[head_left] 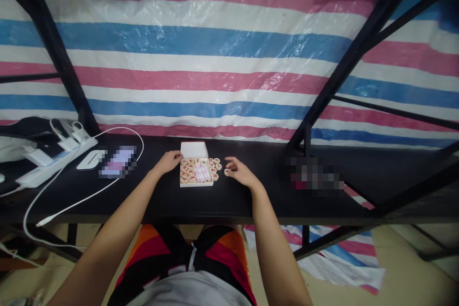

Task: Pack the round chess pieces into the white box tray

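A small white box (196,184) lies on the black table, its lid (193,149) raised at the back. Round wooden pieces with red characters and a folded checked sheet (202,173) are inside. Several more round pieces (215,177) lie against the box's right side. My left hand (169,161) is at the box's back left corner, its fingers closed at the edge by the lid. Right of the loose pieces, my right hand (238,171) has its fingers curled around one round piece (227,172), near the tabletop.
On the left of the black table (172,205) are a phone (119,161), a white device (91,159), a power strip (43,172) and a white cable. A blurred object (315,177) lies at the right, beside black metal posts. Striped plastic sheeting hangs behind.
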Demonstrator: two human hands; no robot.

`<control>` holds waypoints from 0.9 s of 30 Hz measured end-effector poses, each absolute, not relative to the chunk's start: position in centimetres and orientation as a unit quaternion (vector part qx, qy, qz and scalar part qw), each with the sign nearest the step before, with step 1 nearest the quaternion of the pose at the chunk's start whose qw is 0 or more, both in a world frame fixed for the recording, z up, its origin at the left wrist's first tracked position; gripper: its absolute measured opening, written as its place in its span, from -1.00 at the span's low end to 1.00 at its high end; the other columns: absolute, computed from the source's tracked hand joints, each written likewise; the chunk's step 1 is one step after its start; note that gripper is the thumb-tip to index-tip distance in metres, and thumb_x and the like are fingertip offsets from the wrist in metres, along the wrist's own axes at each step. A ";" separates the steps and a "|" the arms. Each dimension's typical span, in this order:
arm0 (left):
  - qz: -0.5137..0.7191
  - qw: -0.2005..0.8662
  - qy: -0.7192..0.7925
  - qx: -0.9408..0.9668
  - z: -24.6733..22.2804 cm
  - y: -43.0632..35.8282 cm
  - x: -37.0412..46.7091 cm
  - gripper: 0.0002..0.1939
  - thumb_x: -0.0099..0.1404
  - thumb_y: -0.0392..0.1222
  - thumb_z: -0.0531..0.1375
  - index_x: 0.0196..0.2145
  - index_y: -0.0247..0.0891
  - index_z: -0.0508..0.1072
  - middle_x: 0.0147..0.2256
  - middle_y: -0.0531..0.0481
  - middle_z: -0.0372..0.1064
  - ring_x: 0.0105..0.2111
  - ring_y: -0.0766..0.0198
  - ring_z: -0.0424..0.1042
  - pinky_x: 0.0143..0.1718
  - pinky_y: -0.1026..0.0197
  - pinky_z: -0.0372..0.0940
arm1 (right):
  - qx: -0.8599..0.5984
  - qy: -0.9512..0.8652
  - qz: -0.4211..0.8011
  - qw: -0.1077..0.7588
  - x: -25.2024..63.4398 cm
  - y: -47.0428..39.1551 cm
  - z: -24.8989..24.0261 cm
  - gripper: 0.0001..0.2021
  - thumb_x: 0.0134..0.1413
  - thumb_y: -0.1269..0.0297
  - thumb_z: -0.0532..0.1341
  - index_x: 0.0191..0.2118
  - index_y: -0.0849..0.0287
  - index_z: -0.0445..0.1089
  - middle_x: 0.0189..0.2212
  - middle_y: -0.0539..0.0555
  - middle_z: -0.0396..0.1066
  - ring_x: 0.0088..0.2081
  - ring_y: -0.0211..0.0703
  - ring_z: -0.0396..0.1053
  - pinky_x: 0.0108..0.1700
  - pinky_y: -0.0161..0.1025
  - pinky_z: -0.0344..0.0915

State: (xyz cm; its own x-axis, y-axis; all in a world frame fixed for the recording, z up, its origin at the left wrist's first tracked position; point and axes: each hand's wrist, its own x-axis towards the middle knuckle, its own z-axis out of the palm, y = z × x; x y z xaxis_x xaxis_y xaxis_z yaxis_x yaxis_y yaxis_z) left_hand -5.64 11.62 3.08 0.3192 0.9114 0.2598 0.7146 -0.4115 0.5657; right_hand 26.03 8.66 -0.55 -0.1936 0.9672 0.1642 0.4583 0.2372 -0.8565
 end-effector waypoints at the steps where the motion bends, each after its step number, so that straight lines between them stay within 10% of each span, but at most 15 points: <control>1: 0.278 0.178 0.512 0.793 3.1 11.6 -5.6 -0.73 0.19 -0.09 0.02 -0.40 -0.24 0.46 -0.41 -0.01 0.45 -0.40 0.22 0.37 -0.35 0.25 0.16 | -0.511 -0.697 0.343 0.368 25.9 8.7 -0.6 -0.51 -0.23 0.36 0.20 -0.04 0.12 0.23 -0.30 -0.01 0.28 -0.34 -0.26 0.28 -0.24 -0.24 0.28; 19: 0.278 0.169 0.514 0.793 2.8 11.8 -5.7 -0.74 0.20 -0.10 0.03 -0.39 -0.25 0.47 -0.42 0.00 0.45 -0.42 0.24 0.37 -0.36 0.26 0.14 | -0.507 -0.694 0.349 0.375 25.5 8.7 -0.3 -0.40 -0.33 0.15 0.37 -0.06 0.14 0.26 -0.39 -0.06 0.30 -0.41 -0.30 0.28 -0.26 -0.28 0.26; 27: 0.278 0.172 0.513 0.794 2.9 11.8 -5.7 -0.72 0.20 -0.09 0.02 -0.39 -0.25 0.47 -0.41 0.00 0.45 -0.41 0.24 0.37 -0.36 0.26 0.14 | -0.463 -0.800 0.087 0.372 21.0 6.5 1.8 -0.73 0.14 0.12 0.09 -0.19 0.16 0.40 -0.26 0.12 0.40 -0.19 -0.14 0.32 -0.06 -0.17 0.20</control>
